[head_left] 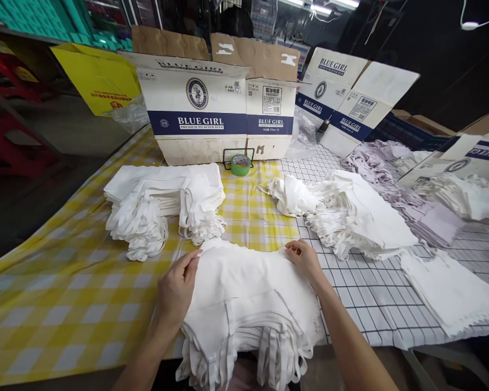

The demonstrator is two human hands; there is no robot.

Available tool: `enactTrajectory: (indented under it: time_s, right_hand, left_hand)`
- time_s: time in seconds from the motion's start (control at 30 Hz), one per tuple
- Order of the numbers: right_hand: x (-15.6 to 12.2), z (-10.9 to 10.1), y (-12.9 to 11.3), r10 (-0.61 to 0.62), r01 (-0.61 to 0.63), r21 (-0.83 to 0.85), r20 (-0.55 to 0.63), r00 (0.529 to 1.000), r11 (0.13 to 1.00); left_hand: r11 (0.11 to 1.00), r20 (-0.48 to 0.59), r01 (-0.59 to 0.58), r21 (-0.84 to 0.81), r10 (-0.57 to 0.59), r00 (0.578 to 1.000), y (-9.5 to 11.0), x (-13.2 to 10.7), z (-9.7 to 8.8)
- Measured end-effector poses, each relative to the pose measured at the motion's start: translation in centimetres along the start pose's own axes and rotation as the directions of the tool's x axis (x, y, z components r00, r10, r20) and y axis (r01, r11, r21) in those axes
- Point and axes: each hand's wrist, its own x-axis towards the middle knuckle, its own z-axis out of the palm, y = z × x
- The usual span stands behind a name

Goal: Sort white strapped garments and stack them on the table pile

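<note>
Nearest, a white garment stack (pixel 248 304) lies at the table's near edge, straps hanging toward six o'clock, long axis six-to-twelve. The left hand (pixel 177 288) and right hand (pixel 307 260) pinch its far corners. At eleven o'clock sits another folded pile (pixel 167 201); at twelve, green tape (pixel 240 164) before a cardboard box (pixel 215 114).

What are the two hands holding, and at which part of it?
Both hands hold the top white garment of the near stack at its far edge: left hand at the far left corner, right hand at the far right corner.
</note>
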Motion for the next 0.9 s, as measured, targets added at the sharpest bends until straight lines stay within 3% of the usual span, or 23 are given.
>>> enactTrajectory:
  time_s: [0.17,0.33,0.43,0.63,0.9]
  right_hand:
    - [-0.4,-1.0,-1.1,0.002,-0.001,0.067,-0.017,1.000,0.998]
    - [-0.4,-1.4,-1.4,0.113,-0.127,0.104,0.130,0.985,0.986]
    - [0.0,-1.2,-1.3,0.201,-0.219,0.076,0.195,0.960,0.973]
    - [1.5,-0.7,-0.4,0.329,-0.347,0.043,0.232,0.916,0.937]
    - [1.3,-0.4,0.3,0.300,-0.333,0.106,0.242,0.923,0.937]
  left_hand:
    - [0.990,0.066,0.127,-0.065,-0.123,0.990,0.0,0.2,-0.3]
    - [0.887,0.259,0.341,-0.312,-0.266,0.929,-0.9,0.8,0.1]
    - [0.860,0.304,0.399,-0.318,-0.306,0.902,-1.1,1.2,0.0]
    - [0.929,0.313,0.318,-0.190,-0.250,0.916,-0.4,1.6,-1.1]
    - [0.976,0.271,0.216,-0.040,-0.197,0.942,0.2,1.7,-1.3]
